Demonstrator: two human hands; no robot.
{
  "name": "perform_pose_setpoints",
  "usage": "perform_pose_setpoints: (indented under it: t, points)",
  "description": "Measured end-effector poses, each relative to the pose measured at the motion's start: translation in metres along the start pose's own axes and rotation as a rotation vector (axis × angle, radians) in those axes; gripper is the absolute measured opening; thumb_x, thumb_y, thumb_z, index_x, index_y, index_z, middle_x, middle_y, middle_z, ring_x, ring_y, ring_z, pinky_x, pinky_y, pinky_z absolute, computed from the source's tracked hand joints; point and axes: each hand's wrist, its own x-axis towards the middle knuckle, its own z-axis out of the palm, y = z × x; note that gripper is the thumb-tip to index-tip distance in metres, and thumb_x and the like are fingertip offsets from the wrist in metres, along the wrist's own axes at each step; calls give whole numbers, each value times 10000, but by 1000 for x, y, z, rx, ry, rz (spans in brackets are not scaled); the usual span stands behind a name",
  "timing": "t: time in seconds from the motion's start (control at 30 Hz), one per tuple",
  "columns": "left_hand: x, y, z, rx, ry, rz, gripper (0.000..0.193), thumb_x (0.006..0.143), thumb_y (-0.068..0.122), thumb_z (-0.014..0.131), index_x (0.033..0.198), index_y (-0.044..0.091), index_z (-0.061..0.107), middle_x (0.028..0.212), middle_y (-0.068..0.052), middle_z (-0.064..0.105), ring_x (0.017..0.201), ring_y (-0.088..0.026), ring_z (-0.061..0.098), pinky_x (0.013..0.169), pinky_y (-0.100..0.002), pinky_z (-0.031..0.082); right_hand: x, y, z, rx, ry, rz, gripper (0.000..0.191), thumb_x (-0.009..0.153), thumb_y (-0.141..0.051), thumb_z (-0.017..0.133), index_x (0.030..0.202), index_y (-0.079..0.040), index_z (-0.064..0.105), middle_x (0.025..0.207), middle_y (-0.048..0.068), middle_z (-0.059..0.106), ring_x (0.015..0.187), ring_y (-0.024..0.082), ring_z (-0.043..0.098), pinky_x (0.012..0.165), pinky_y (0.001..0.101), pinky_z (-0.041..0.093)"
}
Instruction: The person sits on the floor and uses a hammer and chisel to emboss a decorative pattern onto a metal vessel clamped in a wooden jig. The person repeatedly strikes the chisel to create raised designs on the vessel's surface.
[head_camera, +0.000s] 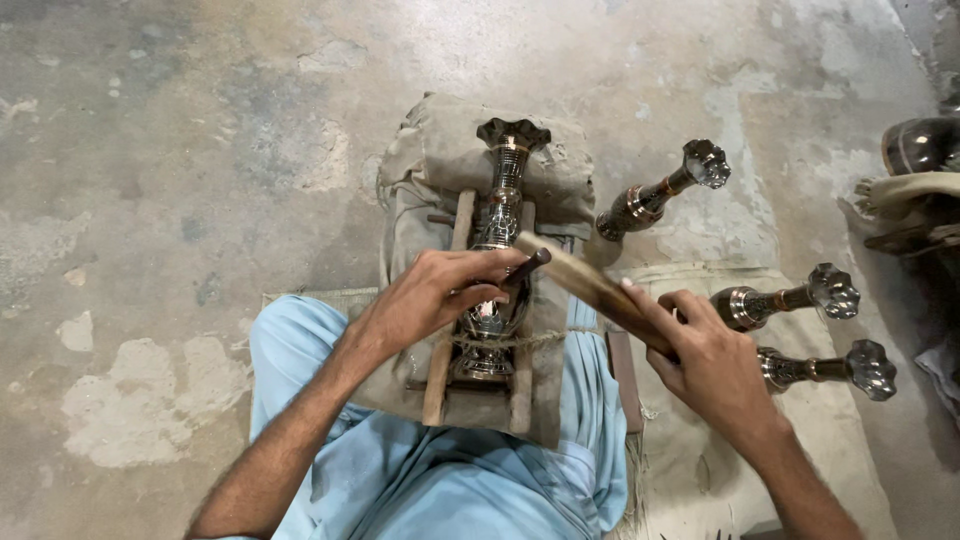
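Fluted metal vase (497, 250) between wooden slats (440, 350)

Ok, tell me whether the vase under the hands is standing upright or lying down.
Lying down. The vase rests lengthwise between two wooden slats on a cloth pad, its scalloped mouth pointing away from the person.

Both forearms are bare from the elbow down, with no sleeve, watch, bracelet or glove in view. The left hand (430, 297) and the right hand (705, 360) carry no rings that can be made out, and the fingernails are short. Below and between the hands, the person wears loose, light blue cloth trousers (450, 480), plain and unpatterned, creased in soft folds. The fabric bunches into a rounded bulge over the knee just below the left hand's wrist.
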Motion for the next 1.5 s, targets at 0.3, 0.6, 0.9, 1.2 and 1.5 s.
perform_pose_setpoints:
  t: [0.3, 0.6, 0.9, 1.2, 1.5]
  points:
    - [0, -2, 5, 4, -13, 0, 515, 893, 35, 693, 1379, 188, 622, 1256, -45, 750, 910, -161, 782, 765, -340, 680, -6, 7, -19, 555, 495, -22, 840, 863, -141, 741, 1594, -236, 341, 1089, 100, 662, 908, 239, 708, 746, 371, 597]
    - [0, 1, 0, 29, -67, 106, 549, 874, -18, 692, 1374, 206, 646, 1219, -40, 766, 984, -191, 772, 776, -357, 668, -14, 3, -17, -26, 517, -157, 678, 754, 0, 791, 1384, -202, 644, 1011, 50, 752, 765, 212, 701, 648, 379, 573]
    - [-6, -2, 2, 84, 103, 165, 449, 929, 23, 708, 1364, 104, 627, 1248, -114, 748, 1011, -222, 775, 832, -358, 673, -22, -2, 9, 243, 456, 41, 702, 748, 32, 754, 1422, -110, 616, 963, 98, 752, 730, 201, 695, 653, 361, 582]
    - [5, 9, 2, -81, 262, -249, 593, 870, 157, 806, 1395, 61, 548, 1007, -133, 806, 956, -209, 801, 789, -352, 679, -20, -64, 96, 1849, 412, -39, 340, 880, 77, 731, 1099, -63, 511, 1041, 87, 602, 956, 185, 670, 880, 364, 638]
    - [32, 28, 3, 39, -39, -183, 510, 888, 78, 743, 1377, 85, 597, 989, -79, 815, 896, -167, 799, 770, -333, 645, -7, -39, 106, 1425, 324, 355, 408, 882, -66, 785, 1238, 12, 601, 908, 99, 684, 719, 161, 621, 632, 302, 527]
